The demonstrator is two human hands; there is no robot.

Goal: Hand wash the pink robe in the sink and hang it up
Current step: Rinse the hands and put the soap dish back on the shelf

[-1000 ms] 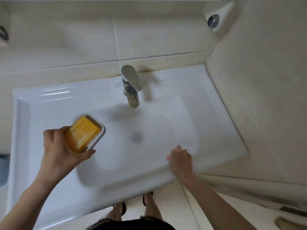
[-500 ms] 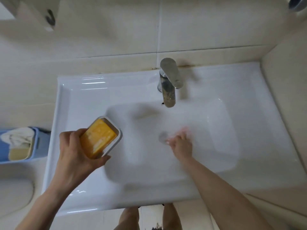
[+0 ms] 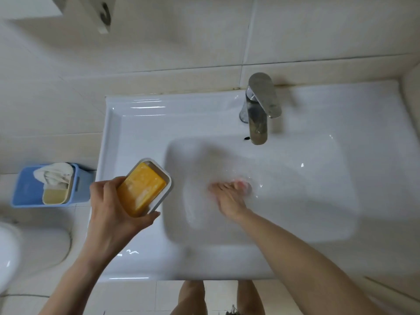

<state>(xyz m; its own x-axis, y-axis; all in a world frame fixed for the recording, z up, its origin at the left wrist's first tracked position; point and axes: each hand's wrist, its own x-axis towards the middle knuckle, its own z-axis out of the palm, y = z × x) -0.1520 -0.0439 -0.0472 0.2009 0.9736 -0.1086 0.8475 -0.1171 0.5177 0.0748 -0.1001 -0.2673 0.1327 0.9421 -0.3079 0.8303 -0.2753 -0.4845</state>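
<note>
Bathroom, pale tiled wall across the top of the frame, floor tiles along the bottom edge. White sink fills the centre and right; its rectangular basin is sunk into a wide flat rim. Chrome faucet stands at the back rim, upper right of centre, spout pointing down over the basin.

Left hand at lower left of centre, raised over the sink's left rim. It grips a white soap dish that is tilted toward the camera: fingers curled round the far-left side, thumb clamped along the near edge. Orange soap bar lies in the dish and fills most of it.

Right hand is down inside the basin, just right of centre, forearm running in from the lower right corner. Fingers are stretched forward and close together, not curled. The tips are smeared by motion blur with a pinkish tint; cannot tell whether they touch the basin floor. Small glints of water lie beside them.

Blue bin on the floor at the left edge, beside the sink, with a white crumpled cloth in it. Toilet partly in view at lower left. Bare legs at bottom centre, under the sink's front edge
</note>
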